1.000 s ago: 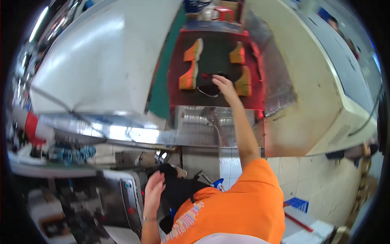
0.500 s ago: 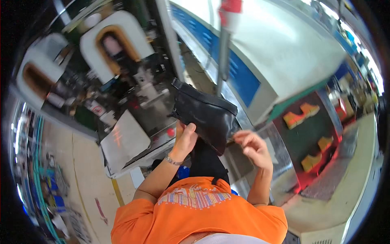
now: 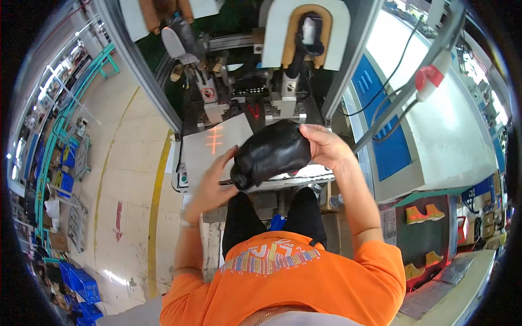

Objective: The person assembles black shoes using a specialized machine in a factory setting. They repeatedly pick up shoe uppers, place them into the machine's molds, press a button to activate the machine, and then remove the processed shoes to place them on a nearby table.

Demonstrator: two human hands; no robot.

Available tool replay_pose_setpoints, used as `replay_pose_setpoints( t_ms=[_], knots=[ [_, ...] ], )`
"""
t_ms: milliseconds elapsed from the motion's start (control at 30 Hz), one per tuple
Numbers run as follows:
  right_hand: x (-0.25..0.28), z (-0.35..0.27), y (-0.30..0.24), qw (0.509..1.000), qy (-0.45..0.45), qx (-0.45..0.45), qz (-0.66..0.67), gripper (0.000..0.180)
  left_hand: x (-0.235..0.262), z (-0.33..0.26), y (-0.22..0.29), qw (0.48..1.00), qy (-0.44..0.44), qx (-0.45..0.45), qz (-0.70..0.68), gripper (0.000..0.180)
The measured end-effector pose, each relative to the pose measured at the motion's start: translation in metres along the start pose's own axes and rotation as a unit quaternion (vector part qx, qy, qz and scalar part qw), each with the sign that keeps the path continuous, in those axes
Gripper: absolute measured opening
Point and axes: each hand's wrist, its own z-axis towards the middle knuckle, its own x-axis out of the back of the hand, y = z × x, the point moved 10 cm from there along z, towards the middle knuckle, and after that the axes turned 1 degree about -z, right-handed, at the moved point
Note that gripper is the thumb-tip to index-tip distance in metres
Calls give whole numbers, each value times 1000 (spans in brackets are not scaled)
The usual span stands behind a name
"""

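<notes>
A black leather boot upper (image 3: 274, 152), soft and shiny, is held up between my two hands above the machine's front edge. My right hand (image 3: 329, 148) grips its right end, thumb on top and fingers partly hidden beneath. Around the lower left end my left hand (image 3: 209, 185) is cupped, with fingers along the far side and thumb at the near side; that hand is slightly blurred. To the left of the upper lies a white board (image 3: 215, 152) with red light lines projected on it.
Ahead stands a machine with a metal frame (image 3: 348, 60) and a white, tan-lined arch-shaped pad (image 3: 274, 38). A red-and-white fitting (image 3: 429, 81) hangs from a pole at right. Orange shoe pieces (image 3: 424, 213) lie on a dark conveyor. Blue crates (image 3: 80, 282) sit at far left.
My body has turned left, bringing the machine straight ahead. The boot upper has been turned over lengthwise, and my right hand now holds its right end; my left hand has shifted to its left end.
</notes>
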Motion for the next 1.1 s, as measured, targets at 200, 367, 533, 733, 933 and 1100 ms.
replay_pose_setpoints(
  t_ms=[200, 367, 533, 733, 933, 1100],
  knots=[
    [-76, 40, -4, 914, -153, -49, -372, 32, 84, 41, 34, 997, -15, -76, 12, 44],
    [-134, 54, -19, 899, -181, -57, -395, 27, 52, 64, 13, 963, -246, 41, -105, 39],
    [-137, 82, -42, 938, -234, 29, -253, 30, 109, 71, 10, 899, -37, -12, -437, 31],
    [-141, 142, -65, 938, -298, 172, -45, 13, 149, 77, -19, 952, -54, 17, -301, 49],
    [-129, 176, -58, 946, -254, 164, -117, 19, 169, 76, -73, 910, -80, 21, -406, 32],
    [-115, 210, -107, 932, -157, 253, -208, 20, 222, 127, -73, 929, 117, -1, -351, 12]
  ],
)
